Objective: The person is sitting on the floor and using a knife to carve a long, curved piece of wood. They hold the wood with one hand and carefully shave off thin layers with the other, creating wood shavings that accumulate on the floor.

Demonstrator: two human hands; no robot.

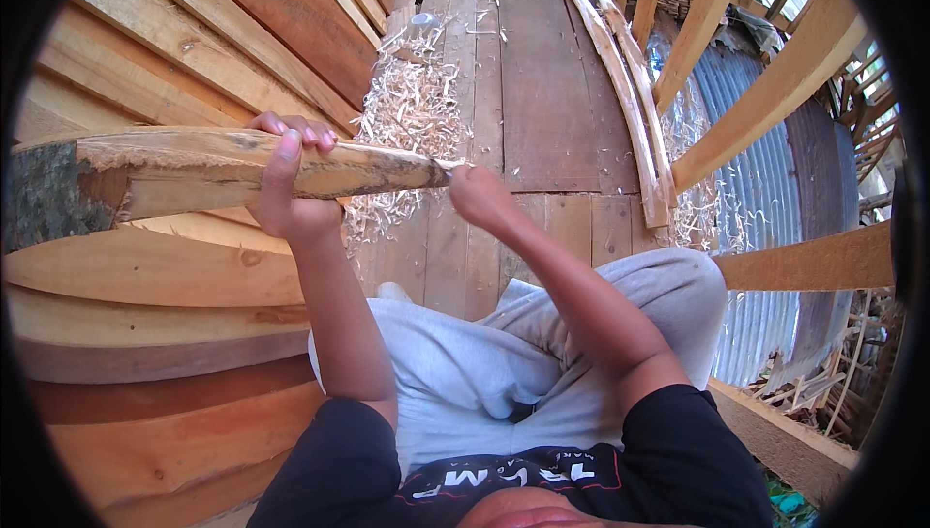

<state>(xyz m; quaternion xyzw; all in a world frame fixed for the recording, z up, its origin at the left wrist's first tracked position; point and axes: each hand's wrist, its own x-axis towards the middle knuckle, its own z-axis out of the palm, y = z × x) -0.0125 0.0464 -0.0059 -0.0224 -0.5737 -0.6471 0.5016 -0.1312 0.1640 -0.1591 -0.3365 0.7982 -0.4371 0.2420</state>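
Note:
A long piece of wood (208, 171) reaches in from the left, held roughly level in front of me. Rough grey bark covers its left end, while pale, stripped wood narrows toward the right. My left hand (295, 184) is closed around its middle, the thumb on the near side and the fingers over the far edge. My right hand (477, 197) makes a closed fist against the narrow tip. Whether that fist grips the tip itself or a small tool is hidden. A pale curl of wood shows beside its knuckles.
Curly wood shavings (417, 102) lie heaped on the plank floor (547, 111). Stacked boards (184, 34) line the left side. Two long peeled poles (620, 73) rest at right, beside a slatted wooden railing (707, 24). Corrugated metal sheets (746, 140) lie beyond it. My crossed legs (484, 344) are below.

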